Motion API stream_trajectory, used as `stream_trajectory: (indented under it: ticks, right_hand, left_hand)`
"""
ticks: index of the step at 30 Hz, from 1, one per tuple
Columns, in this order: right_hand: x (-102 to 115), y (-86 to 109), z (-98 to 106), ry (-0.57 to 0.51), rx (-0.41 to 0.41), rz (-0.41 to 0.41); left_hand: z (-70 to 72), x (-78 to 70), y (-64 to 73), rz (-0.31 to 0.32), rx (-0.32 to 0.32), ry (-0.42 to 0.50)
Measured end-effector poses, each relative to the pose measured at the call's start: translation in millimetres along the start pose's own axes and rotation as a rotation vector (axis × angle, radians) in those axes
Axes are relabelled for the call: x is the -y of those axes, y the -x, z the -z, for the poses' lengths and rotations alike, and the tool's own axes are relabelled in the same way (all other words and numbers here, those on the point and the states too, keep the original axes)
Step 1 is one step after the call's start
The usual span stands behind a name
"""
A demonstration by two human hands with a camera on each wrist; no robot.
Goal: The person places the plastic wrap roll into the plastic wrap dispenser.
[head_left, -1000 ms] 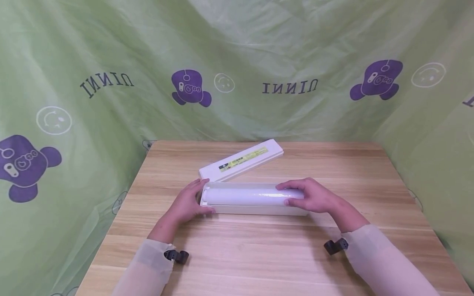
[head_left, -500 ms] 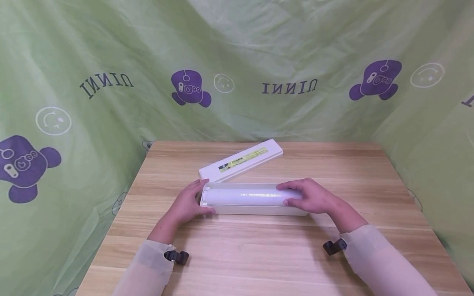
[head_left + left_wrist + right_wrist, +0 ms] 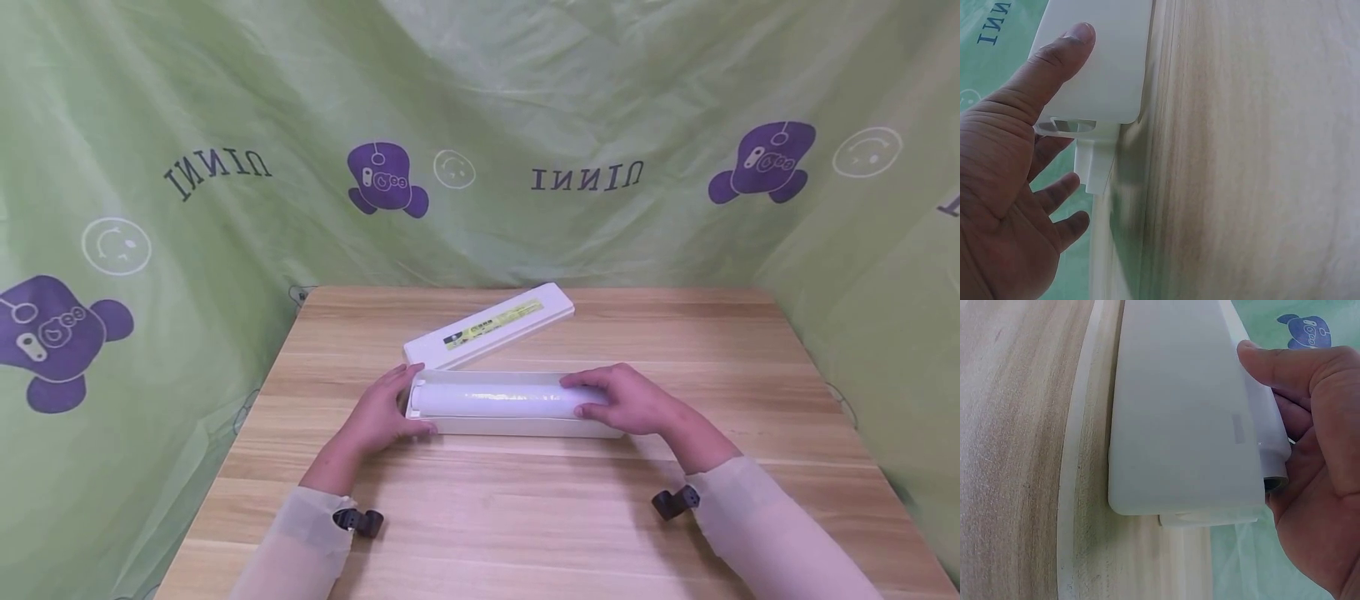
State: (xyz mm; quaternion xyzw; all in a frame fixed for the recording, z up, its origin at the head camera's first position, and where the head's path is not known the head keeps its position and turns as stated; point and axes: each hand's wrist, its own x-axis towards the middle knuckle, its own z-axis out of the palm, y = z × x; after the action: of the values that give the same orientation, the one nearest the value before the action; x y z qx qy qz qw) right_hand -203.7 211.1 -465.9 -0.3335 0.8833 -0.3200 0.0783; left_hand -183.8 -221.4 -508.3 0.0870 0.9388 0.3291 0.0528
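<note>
- My right grip [image 3: 626, 400] pinches the white roll [image 3: 487, 400] near its right end, thumb on the near side and fingers over the far side.
- Seen from my right wrist, that end of the roll stands above the rim, showing the dark opening of its core [image 3: 1275, 483].
- The roll lies lengthwise in the long white box [image 3: 517, 427], a glossy streak of light along its top.
- My left grip [image 3: 381, 412] holds the box round its left end: thumb flat on the near wall, index finger at the far corner, the other fingers loosely bent behind.
- From my left wrist I see a slot [image 3: 1065, 125] in that end of the box.
- Just behind the box, set at a slant, lies the white lid [image 3: 486, 342] with its yellow-green label [image 3: 492, 323] facing up; I cannot tell whether the two touch.
- Box and lid rest on the wood-grain tabletop [image 3: 525, 500].
- A small black device [image 3: 357, 522] pokes from my left sleeve [image 3: 300, 542], another from my right.
- Beyond hangs a green curtain [image 3: 480, 242] printed with purple figures [image 3: 387, 177], smiley faces and mirrored lettering.
</note>
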Motion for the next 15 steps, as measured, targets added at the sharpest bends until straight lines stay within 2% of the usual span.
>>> stream_trajectory:
  ticks: [15]
  right_hand:
    - [-3.1,-4.8,-5.6,0.047,0.006,0.005]
  left_hand:
    - [-1.2,2.6,0.1,-0.010,-0.006,0.010]
